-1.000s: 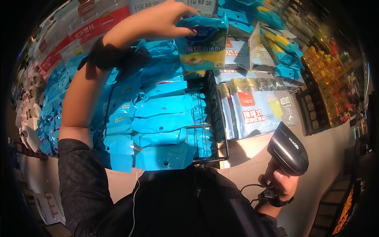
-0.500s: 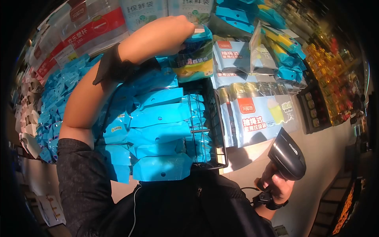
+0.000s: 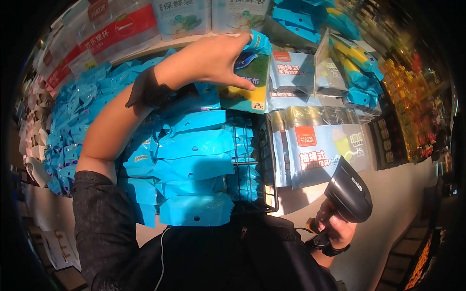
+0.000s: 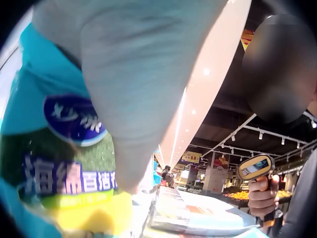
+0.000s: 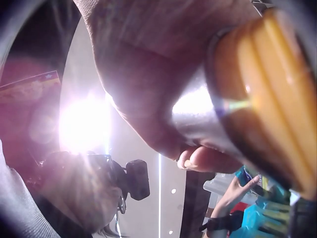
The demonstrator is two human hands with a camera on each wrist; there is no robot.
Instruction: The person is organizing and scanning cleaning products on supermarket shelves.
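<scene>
My left hand (image 3: 213, 58) grips a sponge scouring cloth packet (image 3: 245, 101) with a turquoise top, green middle and yellow bottom. The thumb lies across its printed front, and the other fingers are mostly hidden at the top. Close up in the left wrist view, the packet (image 4: 69, 153) shows its blue logo beside the large thumb. Below the hand, several turquoise packets (image 3: 194, 162) lie in rows by a black wire basket (image 3: 269, 169). My right hand (image 3: 337, 230) holds a black barcode scanner (image 3: 348, 191) by its handle; in the right wrist view an orange part (image 5: 267, 84) of it fills one side.
Right of the basket stand pale blue garbage bag packs (image 3: 315, 150). Clear cup packs (image 3: 111, 34) and food bag boxes (image 3: 182, 17) line the back. A shelf of yellow goods (image 3: 400, 106) is at far right. Tiled floor (image 3: 388, 208) shows below it.
The packet first shifted left and down, then slightly right again. My left hand's thumb now reaches lower across its front. My right hand keeps the scanner, shifted slightly left in view.
</scene>
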